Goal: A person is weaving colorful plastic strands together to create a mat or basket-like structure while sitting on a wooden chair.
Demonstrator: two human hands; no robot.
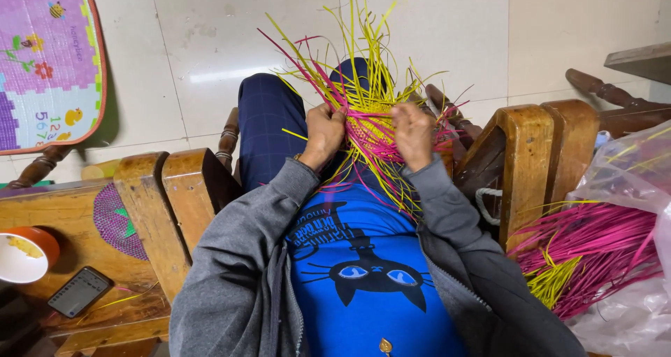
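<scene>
- We had L hand (323,135) and R hand (414,135) w/ fingers curled tight on the woven piece (368,123) of yellow/pink strips.
- Bag of spare strips (594,252) lay at our right.

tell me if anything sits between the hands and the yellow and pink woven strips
Nothing visible does. The left hand and the right hand both already grip the woven strips directly, one on each side, over the person's lap. Loose strip ends fan out above and below the hands.
</scene>
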